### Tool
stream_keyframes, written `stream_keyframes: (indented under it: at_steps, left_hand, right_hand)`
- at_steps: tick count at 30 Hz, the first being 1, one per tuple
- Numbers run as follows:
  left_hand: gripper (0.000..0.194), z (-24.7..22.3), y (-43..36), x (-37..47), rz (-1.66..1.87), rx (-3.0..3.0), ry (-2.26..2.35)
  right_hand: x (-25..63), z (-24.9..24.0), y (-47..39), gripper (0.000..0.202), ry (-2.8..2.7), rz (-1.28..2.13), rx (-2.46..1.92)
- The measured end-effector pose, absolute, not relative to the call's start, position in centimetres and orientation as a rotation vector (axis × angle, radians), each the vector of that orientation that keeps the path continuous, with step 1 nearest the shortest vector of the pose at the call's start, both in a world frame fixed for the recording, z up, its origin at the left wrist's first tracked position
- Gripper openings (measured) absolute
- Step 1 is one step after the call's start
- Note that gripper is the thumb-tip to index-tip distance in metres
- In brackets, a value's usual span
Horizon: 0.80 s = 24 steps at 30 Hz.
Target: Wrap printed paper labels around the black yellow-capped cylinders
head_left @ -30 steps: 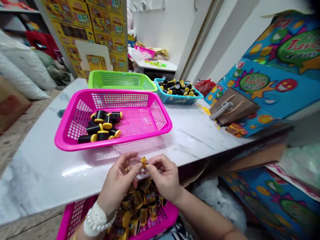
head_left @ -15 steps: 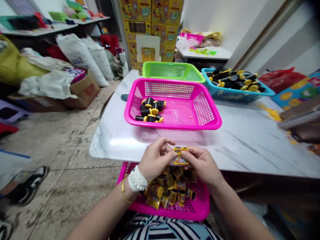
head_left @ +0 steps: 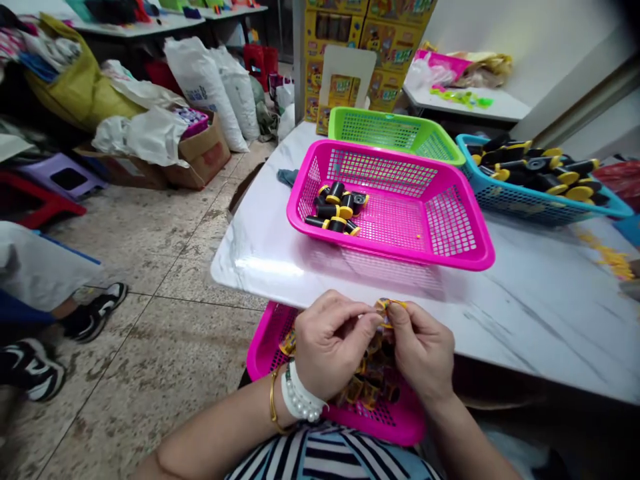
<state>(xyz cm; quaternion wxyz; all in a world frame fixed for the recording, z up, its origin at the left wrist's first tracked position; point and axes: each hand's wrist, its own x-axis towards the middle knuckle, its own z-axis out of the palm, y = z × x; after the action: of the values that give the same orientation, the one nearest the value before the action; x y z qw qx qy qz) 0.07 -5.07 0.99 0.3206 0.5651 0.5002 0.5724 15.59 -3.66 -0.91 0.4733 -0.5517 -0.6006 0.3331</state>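
Between my hands, above the lap basket, is a small yellow printed plastic sleeve (head_left: 384,308). My right hand (head_left: 424,350) pinches it between thumb and fingers. My left hand (head_left: 334,347) is closed, thumb and forefinger pinched at the sleeve's left edge. Under the hands, a pink basket (head_left: 261,343) holds many similar yellow printed sleeves (head_left: 373,390), partly hidden by my hands. On the table in front stands a larger pink basket (head_left: 390,257), with several black cylinders with yellow ends (head_left: 336,208) gathered at its left side.
A green basket (head_left: 395,120) stands behind the pink one on the marbled table (head_left: 255,267). To the right, a blue basket (head_left: 540,203) is piled with black-and-yellow pieces. Printed yellow boxes (head_left: 390,47) are stacked at the back. A person's shoe (head_left: 107,310) is on the floor at left.
The view has turned left, so the scene sits further right. The sleeve, earlier flat and facing me between both hands, is now tilted and bunched; my left fingers have curled in.
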Motion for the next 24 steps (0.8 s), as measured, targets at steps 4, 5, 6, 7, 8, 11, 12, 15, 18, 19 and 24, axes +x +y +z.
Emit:
stream_keyframes:
  at_steps: [4, 5, 6, 7, 8, 11, 12, 15, 18, 19, 24]
  left_hand:
    - [0.014, 0.4, -4.7, 0.3, 1.479, 1.472, 1.335]
    - [0.013, 0.2, -4.6, 0.3, 1.466, 1.464, 1.337]
    - [0.011, 0.1, -4.5, 0.2, 1.453, 1.449, 1.341]
    - [0.008, 0.0, -4.4, 0.1, 1.448, 1.424, 1.349]
    - [0.006, 0.0, -4.3, 0.0, 1.452, 1.392, 1.358]
    - [0.008, 0.3, -3.8, -0.4, 1.456, 1.316, 1.342]
    - [0.008, 0.4, -3.6, -0.5, 1.448, 1.312, 1.331]
    - [0.005, 1.0, -2.9, -1.0, 1.447, 1.340, 1.350]
    - [0.005, 1.3, -2.3, -1.5, 1.491, 1.314, 1.374]
    - [0.006, 1.4, -2.2, -1.7, 1.492, 1.293, 1.360]
    - [0.009, 1.6, -2.2, -3.0, 1.464, 1.189, 1.302]
  right_hand:
    - [15.4, -1.4, -3.8, 0.035, -1.541, 0.771, -1.310]
    - [15.4, -1.6, -3.8, 0.033, -1.564, 0.781, -1.296]
    - [15.4, -1.7, -3.8, 0.028, -1.583, 0.799, -1.285]
    - [15.5, -1.9, -3.8, 0.022, -1.594, 0.816, -1.282]
    - [15.7, -1.9, -3.7, 0.017, -1.601, 0.826, -1.286]
    - [16.3, -1.7, -3.3, 0.008, -1.648, 0.752, -1.310]
    - [16.4, -1.4, -3.0, 0.006, -1.689, 0.691, -1.302]
    - [16.5, -0.1, -1.9, 0.006, -1.830, 0.496, -1.226]
    - [15.7, 1.1, -0.8, 0.011, -1.945, 0.397, -1.161]
    - [15.4, 1.3, -0.4, 0.013, -1.985, 0.389, -1.145]
    - [13.9, 1.6, 0.4, 0.016, -2.119, 0.408, -1.068]
